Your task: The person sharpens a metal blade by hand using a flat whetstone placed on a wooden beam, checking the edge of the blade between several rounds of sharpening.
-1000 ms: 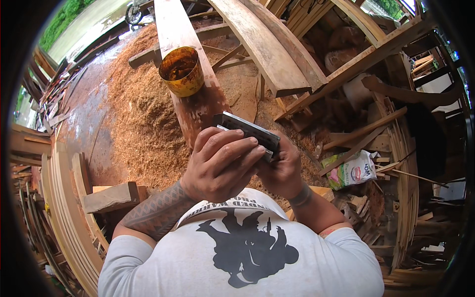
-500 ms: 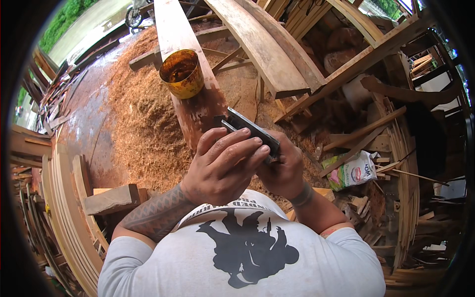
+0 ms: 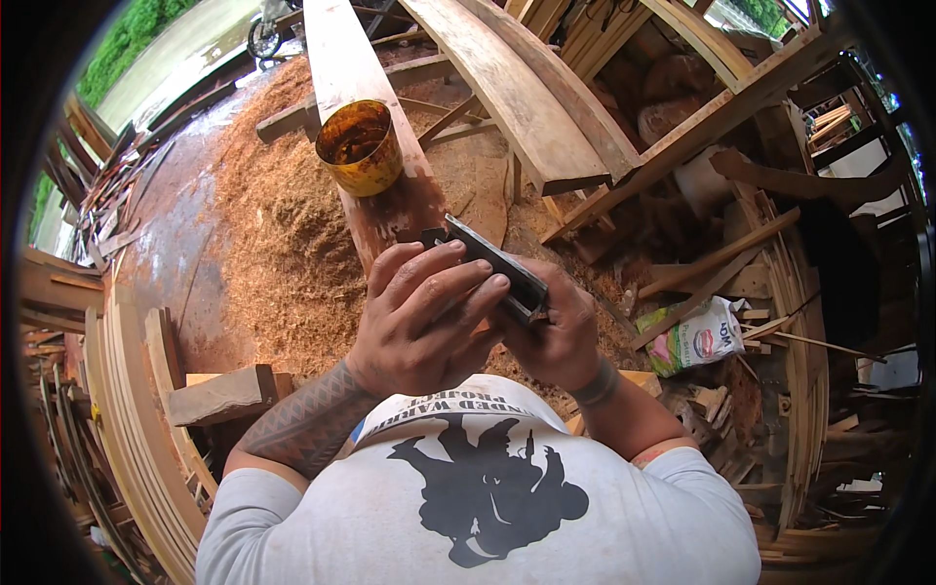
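Note:
My left hand (image 3: 419, 317) lies over the near end of a flat dark rectangular block (image 3: 492, 265), fingers spread across its top face. My right hand (image 3: 556, 336) grips the same block from below and from the right. I hold it close to my chest, above the near end of a long wooden plank (image 3: 351, 68). An amber plastic cup (image 3: 359, 146) with dark residue inside stands upright on that plank, beyond the block. The part of the block under my fingers is hidden.
Sawdust and shavings (image 3: 278, 224) cover the ground to the left of the plank. More planks and beams (image 3: 526, 107) cross at upper right. A printed sack (image 3: 697, 336) lies at right among scrap wood. Curved timbers (image 3: 127, 419) and a wood offcut (image 3: 219, 395) sit at lower left.
Both hands and the block have shifted very slightly; my left fingers have slid a little along the top of the block. The cup and plank have not moved.

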A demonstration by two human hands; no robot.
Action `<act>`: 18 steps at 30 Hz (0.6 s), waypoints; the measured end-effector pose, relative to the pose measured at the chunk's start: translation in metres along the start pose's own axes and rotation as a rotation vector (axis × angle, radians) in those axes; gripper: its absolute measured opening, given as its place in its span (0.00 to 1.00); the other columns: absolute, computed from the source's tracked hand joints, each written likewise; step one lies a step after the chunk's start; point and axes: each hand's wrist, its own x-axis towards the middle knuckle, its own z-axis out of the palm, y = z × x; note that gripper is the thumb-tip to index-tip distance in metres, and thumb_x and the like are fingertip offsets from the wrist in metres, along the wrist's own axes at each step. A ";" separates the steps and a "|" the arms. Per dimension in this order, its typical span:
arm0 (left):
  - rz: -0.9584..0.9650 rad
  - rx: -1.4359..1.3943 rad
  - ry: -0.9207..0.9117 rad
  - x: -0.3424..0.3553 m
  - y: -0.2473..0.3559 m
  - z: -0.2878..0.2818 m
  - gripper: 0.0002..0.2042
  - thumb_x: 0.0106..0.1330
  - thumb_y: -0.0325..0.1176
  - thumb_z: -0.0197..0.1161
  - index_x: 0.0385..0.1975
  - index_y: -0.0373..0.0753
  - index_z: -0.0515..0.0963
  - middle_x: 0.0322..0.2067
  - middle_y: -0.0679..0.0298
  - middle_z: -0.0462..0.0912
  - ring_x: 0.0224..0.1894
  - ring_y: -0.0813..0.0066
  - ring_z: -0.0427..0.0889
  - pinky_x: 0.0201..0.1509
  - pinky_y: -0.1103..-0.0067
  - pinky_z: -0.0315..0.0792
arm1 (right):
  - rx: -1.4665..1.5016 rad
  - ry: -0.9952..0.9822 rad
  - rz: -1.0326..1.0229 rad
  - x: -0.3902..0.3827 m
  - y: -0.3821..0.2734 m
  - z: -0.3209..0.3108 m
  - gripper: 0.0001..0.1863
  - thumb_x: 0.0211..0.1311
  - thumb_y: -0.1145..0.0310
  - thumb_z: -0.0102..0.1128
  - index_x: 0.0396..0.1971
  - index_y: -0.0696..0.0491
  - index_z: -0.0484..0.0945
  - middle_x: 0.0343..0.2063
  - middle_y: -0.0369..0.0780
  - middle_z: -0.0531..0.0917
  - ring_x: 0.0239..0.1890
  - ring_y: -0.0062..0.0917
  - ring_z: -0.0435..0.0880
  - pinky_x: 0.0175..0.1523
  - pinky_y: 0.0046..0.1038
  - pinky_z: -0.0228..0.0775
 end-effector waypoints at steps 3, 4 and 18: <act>0.002 -0.010 0.027 -0.002 0.000 0.000 0.27 0.61 0.42 0.82 0.60 0.40 0.89 0.60 0.57 0.88 0.66 0.48 0.85 0.71 0.49 0.75 | 0.000 -0.001 -0.020 0.000 0.001 0.001 0.27 0.71 0.72 0.77 0.67 0.59 0.80 0.49 0.52 0.93 0.46 0.44 0.97 0.49 0.40 0.88; 0.002 -0.009 0.027 -0.001 0.000 0.000 0.27 0.61 0.42 0.82 0.60 0.40 0.89 0.60 0.57 0.88 0.66 0.48 0.85 0.71 0.49 0.75 | -0.001 -0.002 -0.026 -0.001 0.002 0.002 0.27 0.72 0.72 0.77 0.68 0.59 0.80 0.49 0.52 0.93 0.46 0.44 0.97 0.49 0.40 0.88; -0.004 -0.029 0.090 -0.007 0.002 0.001 0.28 0.53 0.38 0.83 0.59 0.54 0.92 0.59 0.65 0.85 0.64 0.56 0.83 0.68 0.54 0.75 | 0.035 -0.024 -0.008 -0.003 -0.001 0.001 0.28 0.72 0.70 0.76 0.68 0.60 0.79 0.50 0.52 0.93 0.48 0.42 0.97 0.51 0.39 0.89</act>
